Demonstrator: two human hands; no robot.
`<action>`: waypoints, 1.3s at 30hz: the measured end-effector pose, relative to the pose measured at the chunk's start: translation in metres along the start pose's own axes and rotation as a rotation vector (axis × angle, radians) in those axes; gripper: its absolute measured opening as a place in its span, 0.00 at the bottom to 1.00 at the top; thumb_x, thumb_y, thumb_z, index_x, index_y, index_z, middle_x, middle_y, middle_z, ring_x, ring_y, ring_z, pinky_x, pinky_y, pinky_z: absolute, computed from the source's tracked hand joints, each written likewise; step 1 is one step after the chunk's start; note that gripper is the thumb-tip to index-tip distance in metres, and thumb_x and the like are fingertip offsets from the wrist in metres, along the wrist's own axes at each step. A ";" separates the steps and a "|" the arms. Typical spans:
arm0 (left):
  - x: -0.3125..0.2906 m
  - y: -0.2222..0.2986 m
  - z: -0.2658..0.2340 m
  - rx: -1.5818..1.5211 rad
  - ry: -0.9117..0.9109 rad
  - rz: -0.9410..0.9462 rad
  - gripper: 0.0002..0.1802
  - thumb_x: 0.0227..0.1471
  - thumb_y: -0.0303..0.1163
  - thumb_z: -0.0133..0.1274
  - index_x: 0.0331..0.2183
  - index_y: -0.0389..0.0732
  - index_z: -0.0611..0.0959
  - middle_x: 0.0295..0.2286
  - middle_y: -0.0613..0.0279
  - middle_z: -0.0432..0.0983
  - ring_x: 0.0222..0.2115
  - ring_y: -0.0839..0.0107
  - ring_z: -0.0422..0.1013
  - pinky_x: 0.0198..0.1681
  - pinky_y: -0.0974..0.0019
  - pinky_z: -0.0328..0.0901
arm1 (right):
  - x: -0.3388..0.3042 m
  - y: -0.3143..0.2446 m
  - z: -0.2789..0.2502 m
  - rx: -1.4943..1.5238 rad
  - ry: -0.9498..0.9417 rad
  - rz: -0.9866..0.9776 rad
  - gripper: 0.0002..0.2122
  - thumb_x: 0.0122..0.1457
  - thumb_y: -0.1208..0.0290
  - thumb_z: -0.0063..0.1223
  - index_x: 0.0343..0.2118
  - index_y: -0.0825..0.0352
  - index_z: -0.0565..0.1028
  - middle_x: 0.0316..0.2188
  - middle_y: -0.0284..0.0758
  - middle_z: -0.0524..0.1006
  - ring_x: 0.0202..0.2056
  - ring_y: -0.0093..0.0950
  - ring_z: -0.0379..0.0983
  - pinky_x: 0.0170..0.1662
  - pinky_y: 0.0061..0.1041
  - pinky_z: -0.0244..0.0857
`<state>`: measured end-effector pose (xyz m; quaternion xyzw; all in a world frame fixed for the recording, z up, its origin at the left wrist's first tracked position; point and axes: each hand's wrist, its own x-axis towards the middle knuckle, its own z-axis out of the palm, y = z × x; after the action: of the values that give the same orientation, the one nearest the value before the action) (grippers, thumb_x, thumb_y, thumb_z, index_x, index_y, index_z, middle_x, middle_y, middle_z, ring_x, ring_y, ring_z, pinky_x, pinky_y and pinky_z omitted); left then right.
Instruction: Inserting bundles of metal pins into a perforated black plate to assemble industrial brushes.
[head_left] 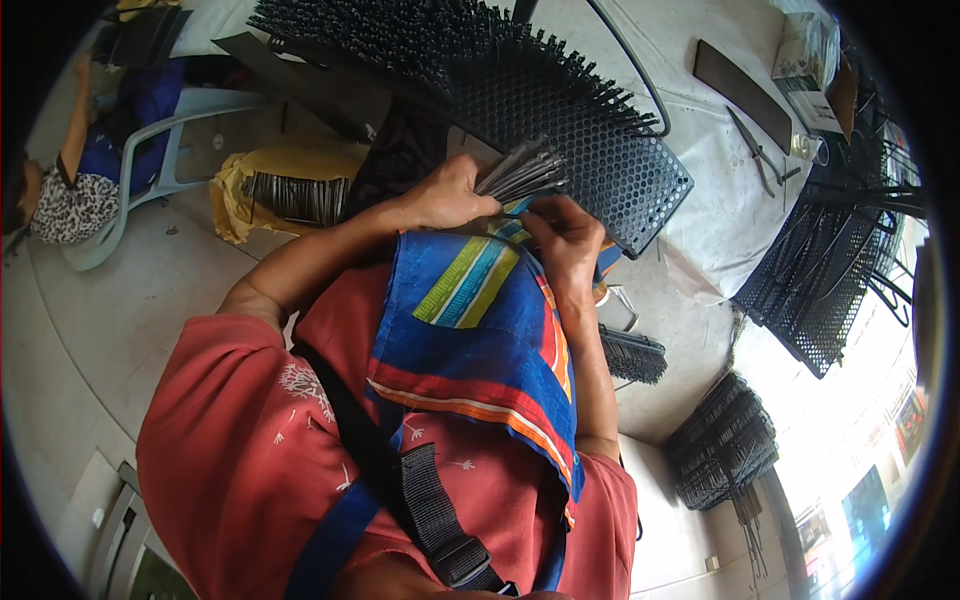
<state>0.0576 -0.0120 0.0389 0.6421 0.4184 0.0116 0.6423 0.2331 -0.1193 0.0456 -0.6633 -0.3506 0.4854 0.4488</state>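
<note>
My left hand (pixel 452 196) is closed around a fanned bundle of thin grey strips (pixel 524 172), their ends pointing up and to the right. Close beside it, my right hand (pixel 566 238) has its thumb and fingers pinched together at the lower end of the bundle; what they hold is too small to make out. Just beyond both hands lies a black perforated board (pixel 590 160). Rows of upright black pegs or tufts (pixel 400 45) fill its far and left parts, while bare holes show at its near right. A blue striped apron (pixel 470 330) hangs below my hands.
To the left, an open yellow-brown wrapper (pixel 235 190) holds more dark strips (pixel 295 197). A person (pixel 75 200) sits by a pale chair (pixel 130 175). Pliers (pixel 757 155) and a dark flat bar (pixel 742 95) lie right on the white cover. Black perforated racks (pixel 815 270) stand farther right.
</note>
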 end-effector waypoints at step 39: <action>0.022 0.047 0.034 -0.893 -0.122 -0.184 0.13 0.51 0.21 0.52 0.41 0.34 0.77 0.29 0.52 0.79 0.25 0.69 0.76 0.29 0.68 0.72 | 0.060 -0.048 -0.090 -0.022 0.671 -0.611 0.03 0.54 0.84 0.53 0.31 0.74 0.77 0.22 0.35 0.77 0.23 0.20 0.72 0.30 0.17 0.67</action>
<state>0.1151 -0.0199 0.0606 0.2620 0.3891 0.0960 0.8779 0.3355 -0.0716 0.0818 -0.6547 -0.3708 0.0850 0.6531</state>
